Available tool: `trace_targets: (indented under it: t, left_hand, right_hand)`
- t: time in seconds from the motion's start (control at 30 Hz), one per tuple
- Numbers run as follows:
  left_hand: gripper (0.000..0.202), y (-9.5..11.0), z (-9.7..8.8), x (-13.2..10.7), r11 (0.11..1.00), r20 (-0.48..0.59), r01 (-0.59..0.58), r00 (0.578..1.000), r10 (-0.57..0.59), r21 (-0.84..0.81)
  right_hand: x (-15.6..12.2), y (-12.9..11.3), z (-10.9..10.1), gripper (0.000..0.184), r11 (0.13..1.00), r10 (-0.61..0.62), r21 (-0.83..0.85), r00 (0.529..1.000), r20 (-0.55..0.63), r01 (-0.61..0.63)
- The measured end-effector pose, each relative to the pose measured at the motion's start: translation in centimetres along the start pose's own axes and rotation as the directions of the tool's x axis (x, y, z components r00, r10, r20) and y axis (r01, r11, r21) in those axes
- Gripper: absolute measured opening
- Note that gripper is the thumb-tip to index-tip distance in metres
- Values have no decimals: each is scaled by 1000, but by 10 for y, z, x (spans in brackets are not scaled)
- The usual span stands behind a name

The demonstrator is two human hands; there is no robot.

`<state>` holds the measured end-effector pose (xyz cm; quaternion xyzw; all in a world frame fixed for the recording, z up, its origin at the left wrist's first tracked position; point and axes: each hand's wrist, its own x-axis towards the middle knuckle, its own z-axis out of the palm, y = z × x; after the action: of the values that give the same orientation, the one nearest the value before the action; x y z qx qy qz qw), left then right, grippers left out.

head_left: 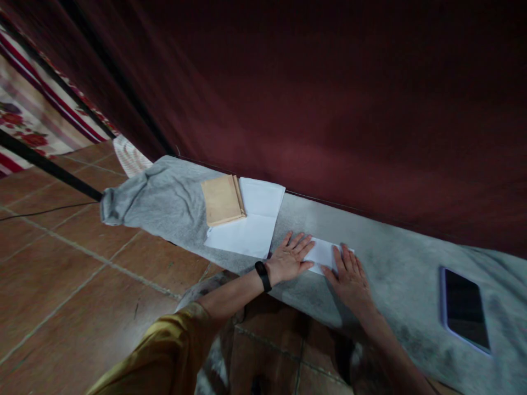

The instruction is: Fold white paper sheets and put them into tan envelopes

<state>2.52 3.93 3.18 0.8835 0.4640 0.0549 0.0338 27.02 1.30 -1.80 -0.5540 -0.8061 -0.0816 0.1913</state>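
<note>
A small white sheet of paper (321, 253), apparently folded, lies flat on the grey cloth. My left hand (289, 260) rests on its left end with fingers stretched out and a black band on the wrist. On the right end lies my right hand (349, 278), palm down and fingers extended. Left of my hands are larger white paper sheets (259, 227) with a crease across them. A stack of brown paper envelopes or folded brown papers (223, 200) sits on top of these sheets.
Grey cloth (391, 263) covers the long narrow surface. A phone (465, 310) lies on it at the right. Behind rises a dark red curtain (329, 109). A black bar (49, 164) slants in at the left above the tiled floor (82, 296).
</note>
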Motion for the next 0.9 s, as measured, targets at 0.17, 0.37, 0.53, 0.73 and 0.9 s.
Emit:
trace_targets:
  t: [0.17, 0.37, 0.53, 0.73, 0.9]
  left_hand:
    - [64, 0, 3, -1, 999, -4, -5, 1000, 5, -32]
    - [61, -15, -8, 0, 997, -77, 38, 996, -43, -73]
    - [66, -87, -36, -4, 881, -292, 417, 834, -469, -223]
    - [67, -194, -56, -67, 611, -442, 500, 424, -791, -613]
    - [38, -220, -56, -96, 560, -379, 330, 475, -794, -760]
  right_hand:
    - [-1, 4, 0, 74, 1000, -11, 27, 1000, 13, 11]
    - [-1, 3, 1, 73, 999, -3, 40, 1000, 0, 3]
    - [-2, 3, 5, 74, 998, 15, 53, 1000, -15, -14]
    - [-2, 3, 4, 74, 997, 11, 76, 1000, -13, -10]
    - [-2, 1, 4, 80, 997, 9, 83, 999, -45, -5]
